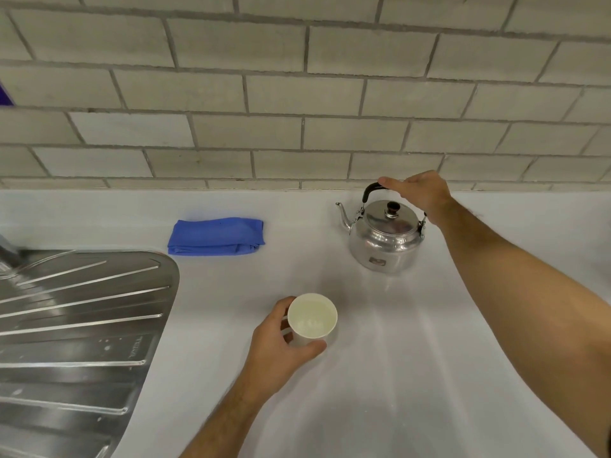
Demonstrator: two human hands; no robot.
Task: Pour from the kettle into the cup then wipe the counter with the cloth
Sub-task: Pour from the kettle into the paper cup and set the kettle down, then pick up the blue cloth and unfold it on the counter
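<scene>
A shiny steel kettle (385, 241) with a black handle stands upright on the white counter (413, 358), its spout pointing left. My right hand (420, 195) rests over the top of the handle, fingers curled around it. A white paper cup (312, 319) stands upright nearer to me, with clear liquid in it. My left hand (281, 345) wraps around the cup's left and near side. A folded blue cloth (216, 237) lies flat towards the back, left of the kettle.
A ribbed steel sink drainboard (76, 325) fills the left side. A grey tiled wall (297, 94) rises right behind the counter. Part of a tap (8, 251) shows at the far left.
</scene>
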